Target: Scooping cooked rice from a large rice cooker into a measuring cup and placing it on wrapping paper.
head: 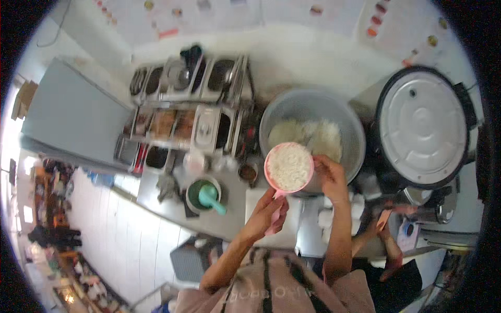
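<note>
My left hand (266,215) is closed round the handle of a pink plastic ladle (289,167), whose round bowl is full of white rice. On the far side of that bowl, my right hand (330,176) has its fingers against the rim. Just beyond both hands stands a large round metal basin (352,113), with white rice (327,135) and a paler greenish-yellow heap, possibly rice too, inside. The ladle covers part of the basin's near edge.
Left of the basin are steel food pans (205,129), a dark sauce cup (247,173) and a pot (203,194) with a teal ladle. A large cooker lid (424,125) stands at right. Close by on the right, a co-worker's hands (385,227) hold an orange object. A white board (254,203) lies below my ladle.
</note>
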Demonstrator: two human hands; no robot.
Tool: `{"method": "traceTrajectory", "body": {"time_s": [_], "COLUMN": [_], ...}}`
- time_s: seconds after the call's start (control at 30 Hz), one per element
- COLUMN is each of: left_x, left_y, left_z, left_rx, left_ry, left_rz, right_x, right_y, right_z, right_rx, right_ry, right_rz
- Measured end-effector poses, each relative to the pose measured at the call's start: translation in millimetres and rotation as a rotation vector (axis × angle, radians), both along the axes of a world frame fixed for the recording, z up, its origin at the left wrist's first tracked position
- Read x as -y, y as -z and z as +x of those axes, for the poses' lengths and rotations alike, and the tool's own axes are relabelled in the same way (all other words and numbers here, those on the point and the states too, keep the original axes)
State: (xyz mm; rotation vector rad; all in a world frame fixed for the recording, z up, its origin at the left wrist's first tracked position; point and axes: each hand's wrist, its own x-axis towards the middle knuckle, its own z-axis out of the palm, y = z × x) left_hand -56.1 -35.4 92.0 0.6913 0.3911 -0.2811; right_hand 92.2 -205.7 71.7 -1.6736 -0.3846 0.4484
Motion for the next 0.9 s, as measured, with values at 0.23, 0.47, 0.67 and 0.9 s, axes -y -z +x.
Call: {"method": "traceTrajectory", "body": {"time_s": [0.23,0.47,0.67,0.9], "left_x": [39,3,-42,-67], "left_y": [83,162,219,259], "left_z": [-107,-208,-260,-264], "left_rx": [-0.072,0.073,-0.065,0.003], "left_ry": [0.278,0.326,0.199,-0.018], "left_rz": [0.129,1.012,1.139,1.324], "right_x": [14,-19,-51,-51], "right_y": [107,158,251,-1], "right_z": [-173,-201,-228,-126], "right_rx": [-0.907,-0.53,0.493,1.122], "right_ry": [0.394,0.381,0.337,0.764], "right_rz": [0.81,-0.104,-0.638,-0.456]}}
